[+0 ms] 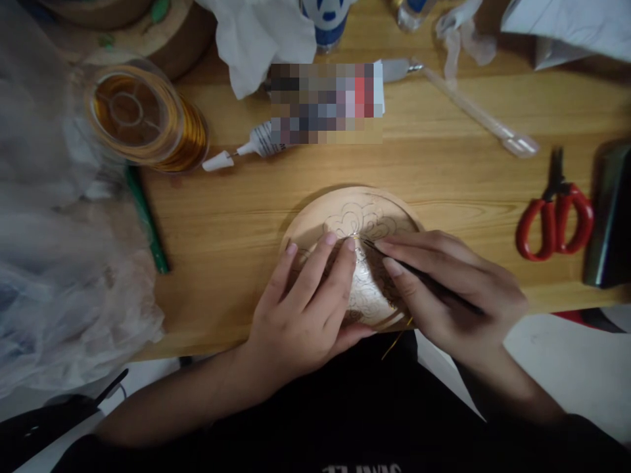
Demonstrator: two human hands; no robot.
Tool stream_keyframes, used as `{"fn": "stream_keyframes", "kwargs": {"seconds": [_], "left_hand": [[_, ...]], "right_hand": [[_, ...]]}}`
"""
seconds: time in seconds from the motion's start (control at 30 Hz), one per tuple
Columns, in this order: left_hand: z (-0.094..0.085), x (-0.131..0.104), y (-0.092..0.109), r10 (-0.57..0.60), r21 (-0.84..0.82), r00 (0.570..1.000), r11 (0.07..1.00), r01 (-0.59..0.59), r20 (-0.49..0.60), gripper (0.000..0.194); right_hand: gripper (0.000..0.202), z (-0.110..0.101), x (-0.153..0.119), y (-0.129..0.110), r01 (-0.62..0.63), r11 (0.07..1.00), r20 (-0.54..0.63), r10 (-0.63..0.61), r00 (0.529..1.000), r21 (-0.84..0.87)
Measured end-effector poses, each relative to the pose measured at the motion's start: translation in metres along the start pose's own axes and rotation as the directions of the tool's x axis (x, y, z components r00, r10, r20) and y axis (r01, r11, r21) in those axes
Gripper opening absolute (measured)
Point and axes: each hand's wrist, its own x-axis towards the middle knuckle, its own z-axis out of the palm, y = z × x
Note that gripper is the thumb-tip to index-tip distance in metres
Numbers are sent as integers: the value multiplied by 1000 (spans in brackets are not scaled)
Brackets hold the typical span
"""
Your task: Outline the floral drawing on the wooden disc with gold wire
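A round pale wooden disc (315, 220) with curling line patterns lies at the table's front edge. My left hand (308, 302) rests on its left part, fingers spread, with the index fingertip beside a small shiny spot near the centre. In my right hand (448, 282) a thin dark tool, probably tweezers (434, 282), is pinched, its tip close to that fingertip. Gold wire (397, 339) sticks out past the disc's lower right edge. What lies under my left palm is hidden.
Red-handled scissors (555, 220) and a dark object (611, 213) are at the right. A wire spool (190, 135), green pen (148, 220) and crumpled plastic (73, 282) are left. Behind the disc lie a white-capped tube (266, 139) and a clear dropper (468, 108).
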Motion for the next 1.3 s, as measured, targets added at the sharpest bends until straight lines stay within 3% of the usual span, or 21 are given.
{"fn": "stream_keyframes", "kwargs": {"seconds": [0.27, 0.57, 1.07, 1.3], "left_hand": [[-2, 1, 0, 0, 3, 1000, 1000, 0, 30, 70], [4, -2, 2, -26, -25, 999, 999, 26, -26, 65], [0, 1, 0, -6, -18, 1000, 1000, 6, 6, 65], [0, 0, 0, -12, -27, 1000, 1000, 12, 0, 64]], "right_hand": [[26, 4, -5, -12, -151, 986, -39, 148, 988, -72], [29, 9, -9, -18, -161, 982, -61, 156, 986, -98], [33, 10, -16, -16, -158, 985, -117, 150, 982, -64], [37, 20, -19, -17, -134, 990, -217, 120, 969, -51]]}}
